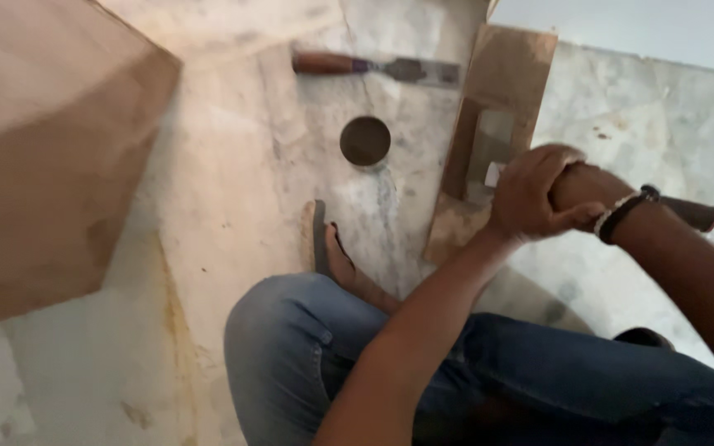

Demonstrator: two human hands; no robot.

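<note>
My left hand (530, 198) is wrapped over my right hand (580, 186), and both are clenched together above a brown wooden piece (510, 70) lying on the marble floor. A dark tool handle (696, 213) sticks out past my right wrist, which wears a dark and white band. A small pale tip (493, 173) shows just left of my hands, over a rectangular recess (493, 136) in the wooden piece. How the tool meets the wood is hidden by my hands.
A chisel with a reddish wooden handle (373, 66) lies on the floor at the top. A dark round spot (365, 140) sits below it. A large wooden panel (43, 149) fills the left. My sandalled foot (328, 248) and jeans-clad knees (291, 347) are below.
</note>
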